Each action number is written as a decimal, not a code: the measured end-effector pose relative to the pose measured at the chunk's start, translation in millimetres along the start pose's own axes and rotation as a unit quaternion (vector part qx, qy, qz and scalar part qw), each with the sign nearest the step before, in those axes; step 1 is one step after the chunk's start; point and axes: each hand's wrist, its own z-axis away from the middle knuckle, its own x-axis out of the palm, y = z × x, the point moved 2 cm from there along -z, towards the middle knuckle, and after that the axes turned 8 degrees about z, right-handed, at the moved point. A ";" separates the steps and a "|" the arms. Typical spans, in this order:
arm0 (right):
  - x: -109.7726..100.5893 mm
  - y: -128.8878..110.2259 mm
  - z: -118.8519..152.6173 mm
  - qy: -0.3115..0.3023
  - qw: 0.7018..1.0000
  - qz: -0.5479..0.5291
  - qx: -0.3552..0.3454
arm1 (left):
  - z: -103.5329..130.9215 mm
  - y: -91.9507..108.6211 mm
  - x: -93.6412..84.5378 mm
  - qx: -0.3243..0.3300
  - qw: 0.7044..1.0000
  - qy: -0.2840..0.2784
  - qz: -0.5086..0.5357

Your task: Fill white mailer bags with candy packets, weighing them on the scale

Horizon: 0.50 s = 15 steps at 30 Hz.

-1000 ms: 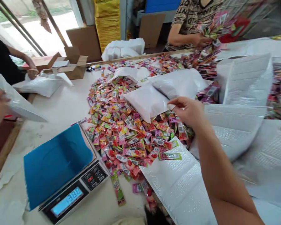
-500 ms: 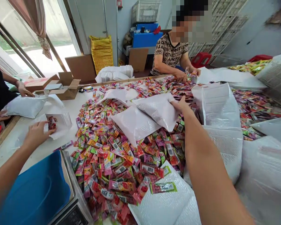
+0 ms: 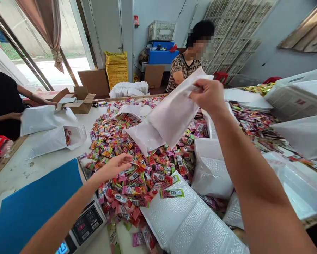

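Note:
My right hand (image 3: 208, 94) pinches the top edge of a white padded mailer (image 3: 174, 106), lifted and tilted over a heap of small sachets (image 3: 132, 176). A second white mailer (image 3: 145, 135) lies on the heap just below it. My left hand (image 3: 118, 165) is over the near left of the heap, fingers stretched out, with nothing visible in it. Left of that hand stands a scale (image 3: 88, 225) with a blue tray (image 3: 39, 208). An open mailer (image 3: 51, 141) with sachets in its mouth lies on the table's left side.
A bubble-lined mailer (image 3: 190, 218) lies near me, one sachet on it. Filled mailers (image 3: 213, 173) stand at right beside a crate (image 3: 298, 91). A co-worker (image 3: 184, 67) sits across; another person in black (image 3: 5, 102) handles a mailer at left, near an open carton (image 3: 80, 100).
My right hand has raised the mailer off the heap. My left hand has let go of the open mailer at left and moved right, over the sachets.

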 end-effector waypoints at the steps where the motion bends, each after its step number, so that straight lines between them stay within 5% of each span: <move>1: -10.9 -33.7 3.4 -0.002 1.000 0.019 -0.016 | -3.9 -4.8 18.9 -0.001 0.998 0.011 0.069; 5: -48.5 -165.4 38.6 -0.035 0.988 0.022 -0.148 | -11.3 -24.6 82.7 -0.053 0.932 0.054 0.356; 8: -70.0 -233.7 77.2 -0.079 0.974 -0.009 -0.211 | 7.3 -27.0 101.6 -0.057 0.854 0.043 0.515; 11: -82.7 -271.4 110.7 -0.113 0.960 -0.081 -0.245 | 52.5 -29.0 78.7 -0.025 0.815 0.109 0.568; 15: -64.9 -293.6 137.2 -0.192 0.933 -0.229 -0.203 | 134.3 -37.0 1.1 -0.056 0.832 0.244 0.495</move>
